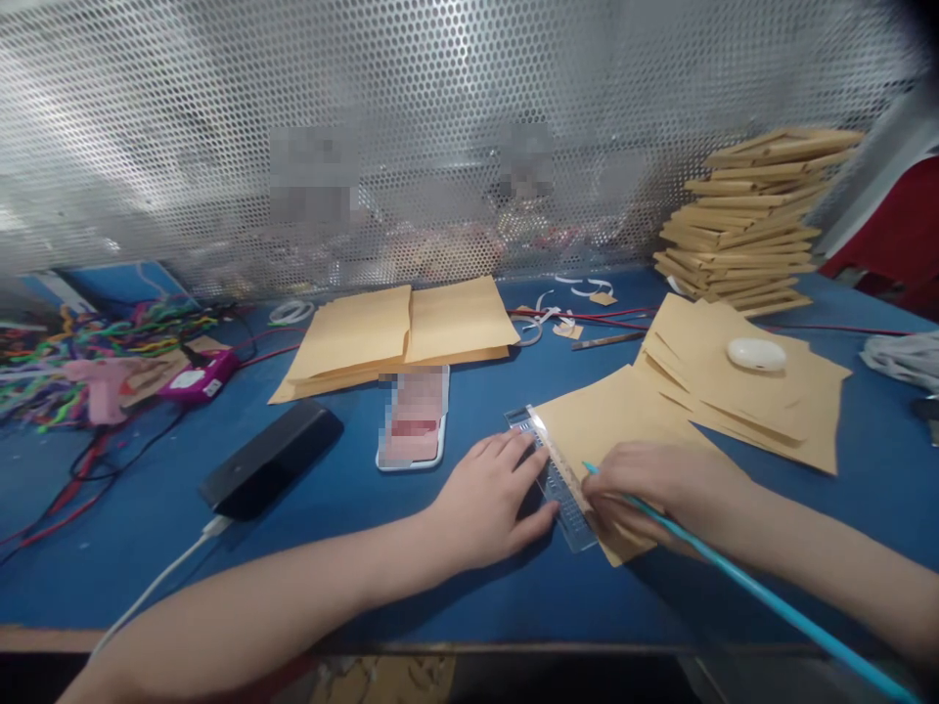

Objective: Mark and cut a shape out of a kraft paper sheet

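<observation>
My left hand [495, 499] lies flat with its fingers spread over a clear plastic ruler [568, 518], pressing it to the blue table. The ruler lies along the left edge of a sheet of brown kraft paper [594, 416]. In my right hand [652, 484], closed in a writing-like grip, is a long thin light-blue stick [770, 587]. Its tip is at the paper near the ruler's edge; its far end slants down to the lower right. Whether the tip marks the paper I cannot tell. Part of the sheet is hidden under my right hand and forearm.
Brown paper sheets [455, 328] lie behind a phone [411, 430]. More sheets [763, 411] carry a white oval case [755, 354]. Folded brown paper pieces [740, 225] form a tall stack. Left are a black power bank [271, 460], pink glue gun [107, 386] and coloured cords [44, 376].
</observation>
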{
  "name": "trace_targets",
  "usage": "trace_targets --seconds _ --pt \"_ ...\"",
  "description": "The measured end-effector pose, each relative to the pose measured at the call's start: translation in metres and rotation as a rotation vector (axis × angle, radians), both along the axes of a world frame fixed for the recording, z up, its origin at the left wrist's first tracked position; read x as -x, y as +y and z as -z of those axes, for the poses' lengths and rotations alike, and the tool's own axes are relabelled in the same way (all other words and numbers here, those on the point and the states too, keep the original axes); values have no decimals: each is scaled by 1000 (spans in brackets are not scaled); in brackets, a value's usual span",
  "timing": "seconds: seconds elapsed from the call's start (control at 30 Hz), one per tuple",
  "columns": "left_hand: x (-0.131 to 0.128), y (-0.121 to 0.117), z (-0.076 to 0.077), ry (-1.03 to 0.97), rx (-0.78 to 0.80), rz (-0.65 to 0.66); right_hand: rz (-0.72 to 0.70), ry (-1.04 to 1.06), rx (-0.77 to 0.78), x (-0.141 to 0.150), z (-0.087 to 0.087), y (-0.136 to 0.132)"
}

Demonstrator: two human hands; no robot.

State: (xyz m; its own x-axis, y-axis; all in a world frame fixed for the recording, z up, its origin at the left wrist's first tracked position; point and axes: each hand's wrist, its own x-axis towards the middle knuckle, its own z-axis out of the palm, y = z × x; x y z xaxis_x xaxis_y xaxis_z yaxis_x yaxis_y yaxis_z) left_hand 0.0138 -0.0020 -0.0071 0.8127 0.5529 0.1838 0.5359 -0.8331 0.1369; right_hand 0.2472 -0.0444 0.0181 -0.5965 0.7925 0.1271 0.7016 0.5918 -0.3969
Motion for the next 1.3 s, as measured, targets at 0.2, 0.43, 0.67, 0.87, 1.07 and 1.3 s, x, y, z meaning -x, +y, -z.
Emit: trace_targets --seconds 0.2,0.43,0.67,0.87,1.07,1.3 --pt "0 1 1 -9 2 9 43 105 -16 5 -1 55" --pt "1 0 1 -7 -1 11 -183 104 -80 10 29 93" --pt "1 0 0 -12 25 4 33 330 -56 10 26 86" --pt "0 1 -3 -5 82 -37 397 354 115 5 5 74" --pt "-1 3 -1 -28 151 -96 475 547 240 8 11 72" --pt "-1 5 0 -12 190 -126 508 712 397 12 21 72"
